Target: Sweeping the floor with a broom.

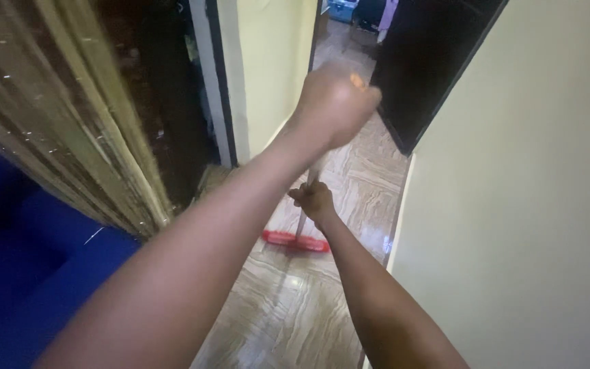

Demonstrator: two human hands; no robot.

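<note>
A plain cream wall is seen filling the right side, and a narrow floor of glossy beige marble-patterned tiles is seen running down the middle toward a dark open doorway. On the left, a gold and brown streaked curtain is hung over a deep blue cushioned seat. At the far end of the passage a small blue box-like container is glimpsed; whatever it holds cannot be made out.

A long pale mop handle is held upright over the tiles, with its flat red mop head laid on the floor just beside the base of the right-hand wall. The left hand is closed in a full fist around the top of the handle, blurred by motion. The right hand is wrapped tightly around the handle lower down, nearer the red head.
</note>
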